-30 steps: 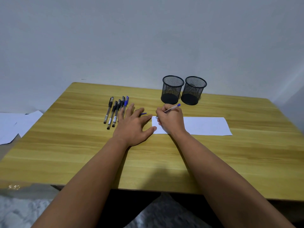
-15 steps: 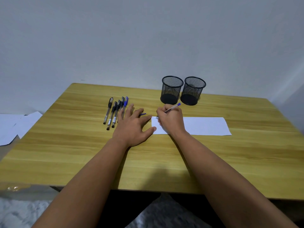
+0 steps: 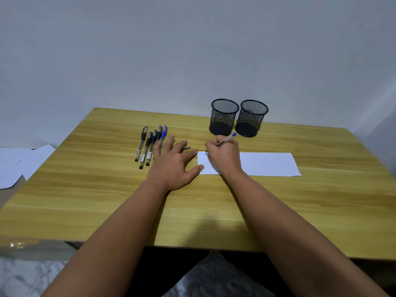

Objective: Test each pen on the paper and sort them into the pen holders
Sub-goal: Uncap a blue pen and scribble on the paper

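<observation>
While my right hand (image 3: 224, 156) grips a blue-capped pen (image 3: 227, 139) with its tip on the left end of the white paper strip (image 3: 270, 163), my left hand (image 3: 173, 166) lies flat on the wooden table (image 3: 321, 200), fingers spread, thumb touching the paper's edge. Six more pens (image 3: 150, 144) lie beside it; two black mesh pen holders (image 3: 237, 117) stand behind.

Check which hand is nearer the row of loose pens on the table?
Left. The left hand lies flat beside the row of pens, its fingers overlapping the rightmost ones. The right hand is farther right, writing on the paper.
</observation>
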Demonstrator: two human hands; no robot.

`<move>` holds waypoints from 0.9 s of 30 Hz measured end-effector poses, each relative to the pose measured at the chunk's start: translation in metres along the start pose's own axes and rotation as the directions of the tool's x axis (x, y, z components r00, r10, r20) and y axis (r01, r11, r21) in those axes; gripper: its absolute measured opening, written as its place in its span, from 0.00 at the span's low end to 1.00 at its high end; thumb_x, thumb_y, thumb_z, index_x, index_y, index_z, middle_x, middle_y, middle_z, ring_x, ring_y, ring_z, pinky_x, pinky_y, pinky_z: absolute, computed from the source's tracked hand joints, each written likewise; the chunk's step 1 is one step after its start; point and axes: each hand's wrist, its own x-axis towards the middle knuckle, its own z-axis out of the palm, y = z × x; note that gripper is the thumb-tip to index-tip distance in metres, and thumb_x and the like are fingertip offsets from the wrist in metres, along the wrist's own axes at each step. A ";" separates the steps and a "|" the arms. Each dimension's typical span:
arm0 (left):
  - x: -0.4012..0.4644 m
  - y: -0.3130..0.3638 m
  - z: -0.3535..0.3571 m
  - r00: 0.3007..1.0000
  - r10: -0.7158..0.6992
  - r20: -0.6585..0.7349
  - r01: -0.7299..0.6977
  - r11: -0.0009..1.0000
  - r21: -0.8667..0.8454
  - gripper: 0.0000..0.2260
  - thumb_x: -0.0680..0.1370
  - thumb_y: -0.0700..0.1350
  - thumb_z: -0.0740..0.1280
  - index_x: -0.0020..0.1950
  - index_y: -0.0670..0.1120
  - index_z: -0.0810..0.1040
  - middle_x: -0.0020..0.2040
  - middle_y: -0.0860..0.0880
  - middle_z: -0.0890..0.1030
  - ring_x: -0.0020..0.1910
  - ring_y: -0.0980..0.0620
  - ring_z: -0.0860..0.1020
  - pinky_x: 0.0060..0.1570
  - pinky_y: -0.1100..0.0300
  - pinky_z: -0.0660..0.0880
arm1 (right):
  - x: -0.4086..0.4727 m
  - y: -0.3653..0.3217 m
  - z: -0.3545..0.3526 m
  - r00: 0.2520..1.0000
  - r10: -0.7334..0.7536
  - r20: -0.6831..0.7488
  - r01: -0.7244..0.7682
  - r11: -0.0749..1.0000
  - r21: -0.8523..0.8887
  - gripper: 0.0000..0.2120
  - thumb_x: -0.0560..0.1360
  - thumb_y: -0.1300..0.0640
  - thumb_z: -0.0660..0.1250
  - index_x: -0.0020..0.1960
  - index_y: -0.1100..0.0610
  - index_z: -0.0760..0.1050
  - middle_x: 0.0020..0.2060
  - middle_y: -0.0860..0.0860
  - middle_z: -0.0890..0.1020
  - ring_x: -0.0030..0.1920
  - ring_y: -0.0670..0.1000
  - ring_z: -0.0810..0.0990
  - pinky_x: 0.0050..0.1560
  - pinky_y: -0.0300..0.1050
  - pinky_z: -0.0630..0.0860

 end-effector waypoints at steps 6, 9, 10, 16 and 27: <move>0.000 0.001 0.000 1.000 -0.007 0.006 0.007 1.000 0.002 0.29 0.75 0.73 0.55 0.72 0.64 0.72 0.77 0.53 0.69 0.81 0.43 0.51 0.77 0.35 0.46 | -0.001 -0.002 0.000 1.000 0.002 -0.031 -0.003 1.000 -0.020 0.17 0.76 0.58 0.68 0.31 0.61 0.69 0.30 0.66 0.75 0.35 0.68 0.76 0.35 0.58 0.77; 0.000 0.000 0.000 1.000 -0.004 0.006 0.004 1.000 0.008 0.29 0.75 0.73 0.55 0.72 0.64 0.72 0.77 0.53 0.69 0.81 0.43 0.51 0.77 0.35 0.46 | -0.001 -0.001 0.000 1.000 -0.002 -0.026 0.001 1.000 -0.021 0.19 0.77 0.59 0.68 0.30 0.59 0.67 0.27 0.60 0.71 0.32 0.61 0.71 0.34 0.52 0.71; 0.000 0.000 0.000 1.000 -0.005 0.005 0.004 1.000 0.009 0.29 0.74 0.73 0.55 0.72 0.64 0.72 0.77 0.53 0.69 0.81 0.43 0.51 0.77 0.35 0.46 | -0.001 -0.001 0.000 1.000 -0.002 -0.028 0.002 1.000 -0.021 0.20 0.78 0.60 0.68 0.29 0.57 0.65 0.27 0.57 0.69 0.32 0.57 0.69 0.34 0.49 0.69; 0.000 0.000 0.001 1.000 -0.002 0.005 0.002 1.000 0.016 0.29 0.75 0.73 0.54 0.72 0.64 0.73 0.77 0.52 0.69 0.81 0.43 0.51 0.76 0.35 0.46 | -0.001 -0.001 0.000 0.999 -0.005 -0.035 0.005 1.000 0.002 0.23 0.78 0.62 0.67 0.29 0.53 0.63 0.26 0.52 0.67 0.32 0.54 0.69 0.35 0.47 0.68; 0.000 0.000 0.002 1.000 0.003 0.002 -0.003 1.000 0.018 0.29 0.75 0.73 0.54 0.72 0.64 0.72 0.76 0.52 0.69 0.81 0.43 0.52 0.76 0.34 0.45 | -0.003 -0.004 -0.001 0.999 -0.010 -0.038 0.009 0.999 -0.031 0.22 0.78 0.61 0.68 0.29 0.54 0.64 0.27 0.54 0.69 0.31 0.53 0.69 0.34 0.45 0.66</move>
